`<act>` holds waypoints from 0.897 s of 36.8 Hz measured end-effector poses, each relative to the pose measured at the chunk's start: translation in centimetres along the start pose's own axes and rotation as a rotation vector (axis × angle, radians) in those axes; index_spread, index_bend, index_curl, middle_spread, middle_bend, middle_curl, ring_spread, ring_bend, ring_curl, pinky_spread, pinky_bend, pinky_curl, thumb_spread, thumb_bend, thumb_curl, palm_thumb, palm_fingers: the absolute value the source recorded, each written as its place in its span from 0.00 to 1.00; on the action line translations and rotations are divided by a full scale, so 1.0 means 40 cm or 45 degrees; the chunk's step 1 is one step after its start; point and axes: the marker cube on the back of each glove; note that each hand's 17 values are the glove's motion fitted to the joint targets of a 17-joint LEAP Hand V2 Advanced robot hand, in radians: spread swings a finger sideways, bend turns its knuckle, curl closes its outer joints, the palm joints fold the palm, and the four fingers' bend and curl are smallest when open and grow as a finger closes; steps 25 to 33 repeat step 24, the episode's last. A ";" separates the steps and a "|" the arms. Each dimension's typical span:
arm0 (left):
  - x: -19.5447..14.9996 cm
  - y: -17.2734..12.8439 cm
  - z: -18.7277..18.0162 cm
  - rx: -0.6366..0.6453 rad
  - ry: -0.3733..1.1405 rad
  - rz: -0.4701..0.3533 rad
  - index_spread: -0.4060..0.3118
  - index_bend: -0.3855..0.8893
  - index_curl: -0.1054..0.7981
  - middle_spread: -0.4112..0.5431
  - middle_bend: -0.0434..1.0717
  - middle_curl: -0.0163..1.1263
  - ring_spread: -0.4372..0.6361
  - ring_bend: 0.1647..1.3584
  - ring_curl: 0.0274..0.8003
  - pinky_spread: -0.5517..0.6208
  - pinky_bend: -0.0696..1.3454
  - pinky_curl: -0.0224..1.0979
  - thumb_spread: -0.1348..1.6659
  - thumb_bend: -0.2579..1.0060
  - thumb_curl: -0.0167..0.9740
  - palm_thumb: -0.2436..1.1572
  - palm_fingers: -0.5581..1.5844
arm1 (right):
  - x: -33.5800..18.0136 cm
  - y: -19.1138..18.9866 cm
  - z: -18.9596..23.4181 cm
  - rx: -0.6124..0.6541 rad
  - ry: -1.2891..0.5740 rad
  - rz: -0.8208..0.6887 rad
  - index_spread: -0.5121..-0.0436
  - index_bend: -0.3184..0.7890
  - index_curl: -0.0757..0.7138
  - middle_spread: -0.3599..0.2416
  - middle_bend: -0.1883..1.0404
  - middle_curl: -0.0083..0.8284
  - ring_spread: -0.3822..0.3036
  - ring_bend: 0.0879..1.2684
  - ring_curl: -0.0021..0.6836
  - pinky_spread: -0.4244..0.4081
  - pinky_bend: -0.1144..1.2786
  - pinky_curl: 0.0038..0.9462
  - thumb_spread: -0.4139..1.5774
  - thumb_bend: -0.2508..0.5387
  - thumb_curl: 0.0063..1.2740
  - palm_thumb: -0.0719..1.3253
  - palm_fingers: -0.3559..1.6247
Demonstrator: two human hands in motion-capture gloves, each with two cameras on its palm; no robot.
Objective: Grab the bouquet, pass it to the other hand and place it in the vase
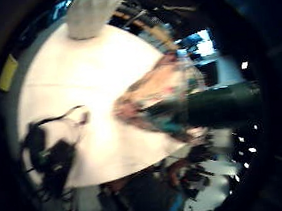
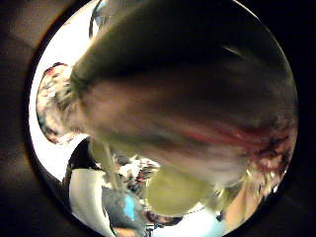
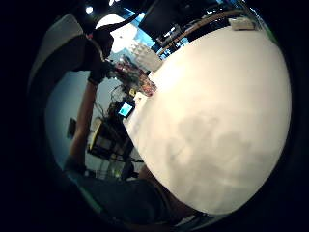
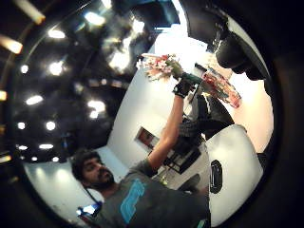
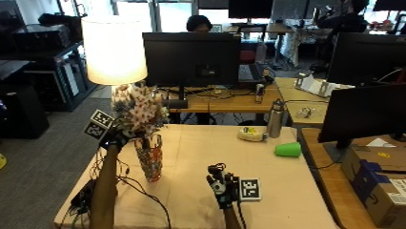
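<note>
The vase stood upright on the table, toward the person's left side, and serves as the reference for what follows. It was a tall, narrow vessel with a mottled red, blue and white pattern.

The bouquet was held in the air directly above the vase, its pale, mixed-colour flower heads uppermost and its dark green stem end pointing down toward the vase mouth. Whether the stems had entered the mouth could not be determined. The left hand was raised just beside the top of the vase, on the side away from the table's middle, with its fingers curled round the lower part of the bouquet. The right thumb side palm view confirmed this: the gloved hand gripped the green stem end, flowers beyond it, with the vase close by.

The right hand rested low over the table, well apart from the vase on the person's right side. Whether its fingers were straight or curled could not be made out.

Beyond the vase, a lamp with a white shade stood near the table's far edge. Further to the right of the vase were a green cup lying on its side, a metal bottle and a roll of tape.
</note>
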 end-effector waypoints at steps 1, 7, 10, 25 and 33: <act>-0.005 0.003 -0.006 -0.005 -0.051 -0.005 0.51 0.27 0.41 0.60 0.19 0.36 0.61 0.42 0.46 0.73 0.54 0.41 0.57 0.18 0.44 0.58 0.22 | 0.007 -0.002 -0.003 -0.002 0.065 -0.031 0.49 0.39 0.48 0.32 0.39 0.56 0.29 0.37 0.61 0.62 0.32 0.38 0.67 0.29 0.45 0.68 0.72; 0.001 0.055 -0.073 -0.008 -0.147 0.026 0.60 0.33 0.35 0.72 0.21 0.34 0.73 0.43 0.42 0.82 0.56 0.39 0.56 0.18 0.41 0.56 0.22 | -0.074 0.009 0.025 -0.002 -0.256 0.119 0.49 0.39 0.48 0.32 0.38 0.57 0.28 0.36 0.62 0.64 0.30 0.38 0.67 0.29 0.45 0.68 0.72; 0.015 0.093 -0.116 0.040 -0.101 0.075 0.62 0.35 0.33 0.74 0.22 0.34 0.76 0.44 0.41 0.84 0.55 0.39 0.56 0.18 0.41 0.58 0.23 | -0.079 0.009 0.027 0.008 -0.267 0.130 0.49 0.40 0.48 0.32 0.38 0.56 0.28 0.36 0.62 0.66 0.29 0.38 0.67 0.29 0.44 0.68 0.72; 0.026 0.201 -0.177 0.160 0.066 0.313 0.62 0.38 0.32 0.73 0.24 0.33 0.79 0.45 0.39 0.88 0.52 0.35 0.56 0.18 0.38 0.62 0.26 | -0.041 0.013 0.041 -0.010 -0.130 0.017 0.48 0.41 0.49 0.32 0.38 0.57 0.30 0.30 0.60 0.75 0.23 0.37 0.68 0.29 0.44 0.69 0.71; 0.026 0.201 -0.177 0.160 0.066 0.313 0.62 0.38 0.32 0.73 0.24 0.33 0.79 0.45 0.39 0.88 0.52 0.35 0.56 0.18 0.38 0.62 0.26 | -0.041 0.013 0.041 -0.010 -0.130 0.017 0.48 0.41 0.49 0.32 0.38 0.57 0.30 0.30 0.60 0.75 0.23 0.37 0.68 0.29 0.44 0.69 0.71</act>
